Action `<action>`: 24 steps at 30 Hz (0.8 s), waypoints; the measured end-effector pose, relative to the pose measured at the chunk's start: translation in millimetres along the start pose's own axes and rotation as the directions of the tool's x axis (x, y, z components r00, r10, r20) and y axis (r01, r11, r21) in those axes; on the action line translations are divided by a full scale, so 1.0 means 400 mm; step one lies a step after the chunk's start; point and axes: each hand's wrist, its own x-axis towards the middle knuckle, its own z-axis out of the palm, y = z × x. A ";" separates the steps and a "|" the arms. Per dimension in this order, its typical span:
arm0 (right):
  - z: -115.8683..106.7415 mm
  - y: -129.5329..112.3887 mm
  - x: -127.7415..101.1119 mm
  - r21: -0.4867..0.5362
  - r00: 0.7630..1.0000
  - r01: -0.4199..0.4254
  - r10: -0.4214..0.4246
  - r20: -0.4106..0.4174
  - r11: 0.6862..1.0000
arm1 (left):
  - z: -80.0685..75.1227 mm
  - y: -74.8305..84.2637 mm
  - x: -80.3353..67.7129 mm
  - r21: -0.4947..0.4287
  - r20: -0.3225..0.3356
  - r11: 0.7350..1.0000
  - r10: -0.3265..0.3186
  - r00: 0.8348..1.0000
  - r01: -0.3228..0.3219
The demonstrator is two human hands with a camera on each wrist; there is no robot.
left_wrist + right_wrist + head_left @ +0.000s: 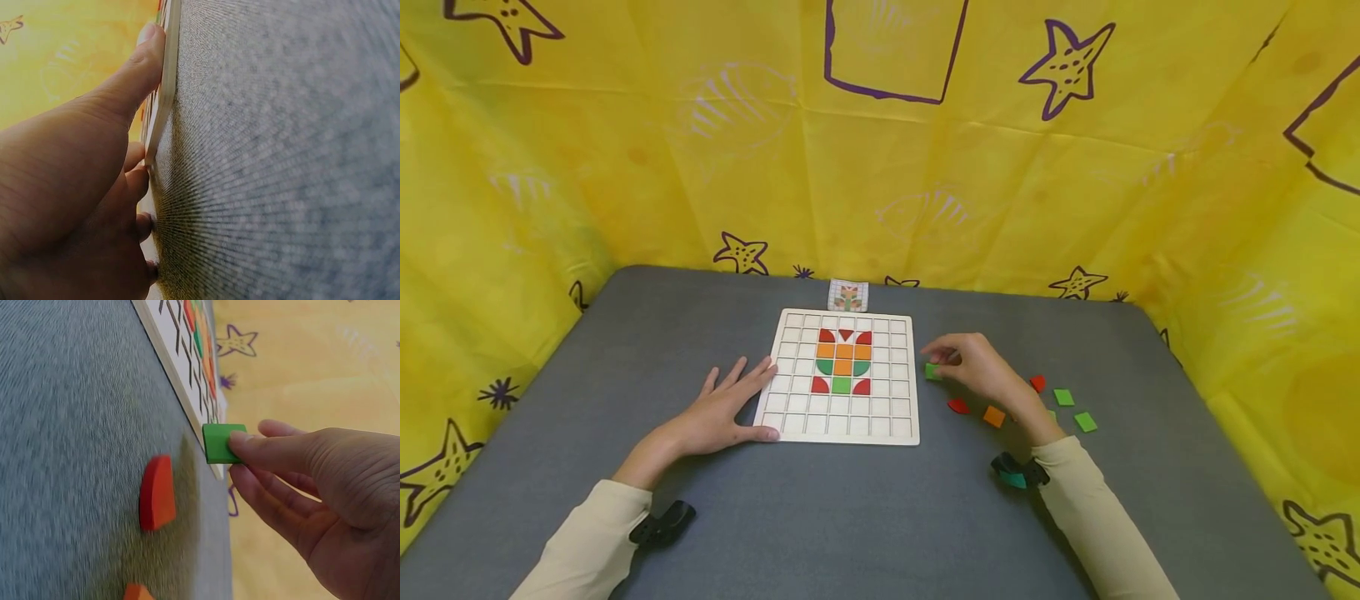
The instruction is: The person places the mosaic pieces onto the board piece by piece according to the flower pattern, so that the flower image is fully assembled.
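Note:
A pale wooden grid board (pixel 797 412) lies on the grey table, with red, orange and green tiles set as a figure near its middle. My left hand (pixel 722 417) rests at the board's left edge, fingers spread and nearly straight; in the left wrist view the thumb (pixel 147 53) lies over the rim. Right of the board, my right hand (pixel 981 367) pinches a green square tile (pixel 217 444) between thumb and fingers, just above the table. Below that hand is a red curved tile (pixel 159 494), with an orange square tile (pixel 994 417) beside it.
A small pattern card (pixel 848 296) lies behind the board's far edge. Loose green tiles (pixel 1063 397) and another red tile (pixel 1037 383) are on the table (pixel 850 525) near the right forearm. A yellow patterned cloth (pixel 865 167) hangs behind the table.

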 end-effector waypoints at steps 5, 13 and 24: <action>0.025 -0.017 0.019 0.011 1.000 0.027 -0.027 0.012 1.000 | -0.002 -0.002 -0.003 0.004 -0.006 1.000 0.003 1.000 -0.003; 0.055 -0.044 0.040 0.036 0.997 0.073 -0.074 0.035 0.997 | -0.001 0.001 -0.001 0.004 -0.004 1.000 0.014 1.000 -0.014; 0.104 -0.067 0.076 0.044 0.990 0.107 -0.111 0.085 0.993 | 0.002 -0.004 -0.001 0.004 -0.007 1.000 0.006 1.000 -0.006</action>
